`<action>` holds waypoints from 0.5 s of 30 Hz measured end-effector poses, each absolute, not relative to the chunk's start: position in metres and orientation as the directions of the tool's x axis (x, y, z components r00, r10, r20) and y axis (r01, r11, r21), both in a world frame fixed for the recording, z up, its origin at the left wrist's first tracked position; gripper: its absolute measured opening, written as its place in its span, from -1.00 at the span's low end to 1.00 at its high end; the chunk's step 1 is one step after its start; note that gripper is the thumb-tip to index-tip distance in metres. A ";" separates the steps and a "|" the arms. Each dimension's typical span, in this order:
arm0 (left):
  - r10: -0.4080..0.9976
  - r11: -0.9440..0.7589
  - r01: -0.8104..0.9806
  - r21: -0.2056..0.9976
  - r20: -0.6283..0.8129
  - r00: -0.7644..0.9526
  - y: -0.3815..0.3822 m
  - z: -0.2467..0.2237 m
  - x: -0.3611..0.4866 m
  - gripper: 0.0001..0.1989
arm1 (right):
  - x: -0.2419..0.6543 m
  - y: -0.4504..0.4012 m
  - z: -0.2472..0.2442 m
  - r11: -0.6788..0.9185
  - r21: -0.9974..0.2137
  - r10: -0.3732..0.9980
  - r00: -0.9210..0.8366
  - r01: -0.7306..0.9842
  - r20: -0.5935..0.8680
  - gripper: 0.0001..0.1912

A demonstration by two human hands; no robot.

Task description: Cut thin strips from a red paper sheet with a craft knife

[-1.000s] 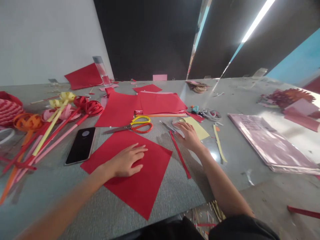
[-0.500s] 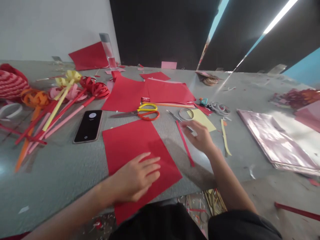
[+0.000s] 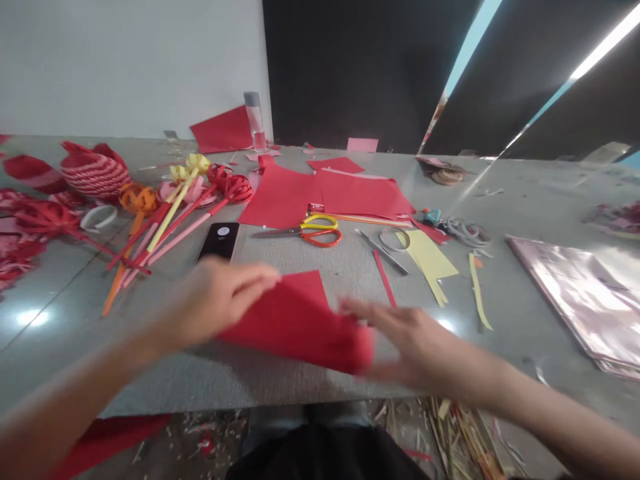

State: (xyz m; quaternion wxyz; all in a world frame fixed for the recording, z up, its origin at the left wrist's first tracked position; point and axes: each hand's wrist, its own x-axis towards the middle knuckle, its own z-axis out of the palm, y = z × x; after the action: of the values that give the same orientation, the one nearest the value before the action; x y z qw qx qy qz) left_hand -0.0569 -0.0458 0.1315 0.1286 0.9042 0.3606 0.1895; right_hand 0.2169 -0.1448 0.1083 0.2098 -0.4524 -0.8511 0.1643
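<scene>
A red paper sheet is lifted off the grey table just in front of me. My left hand pinches its upper left edge between thumb and fingers. My right hand holds the sheet's right corner, fingers spread and blurred by motion. A black phone lies just beyond my left hand. Yellow and orange scissors lie past the sheet, with a thin red strip and a metal tool to their right.
More red sheets lie at the table's middle. Paper flowers on long stems and red-white woven pieces fill the left. Yellow paper, tape rings and a shiny pink packet sit on the right. Scraps litter the floor.
My left hand, which lay flat on the red sheet, now grips its edge and lifts it. My right hand left the tool area and came to the sheet's right corner.
</scene>
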 end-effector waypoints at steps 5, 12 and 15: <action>0.643 -0.762 0.565 0.316 0.269 0.717 0.050 0.221 -0.015 -0.56 | 0.216 -0.049 0.167 0.413 -0.497 0.878 -0.189 0.763 0.439 -0.80; 0.322 -0.750 0.602 -0.274 0.644 0.694 0.022 0.270 -0.006 -0.34 | 0.235 -0.043 0.228 0.427 -0.243 0.562 -0.045 0.871 0.826 -0.81; 0.293 -0.599 0.701 -0.387 0.709 0.642 -0.012 0.254 -0.014 -0.39 | 0.237 -0.071 0.214 0.348 -0.083 0.392 -0.065 0.934 0.918 -0.80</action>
State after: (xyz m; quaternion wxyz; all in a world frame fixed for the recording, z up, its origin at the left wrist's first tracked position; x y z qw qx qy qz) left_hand -0.0137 -0.0122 0.2538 -0.3366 0.8412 0.2953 0.3031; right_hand 0.2370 -0.0705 0.2139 0.4728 -0.4940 -0.6711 -0.2863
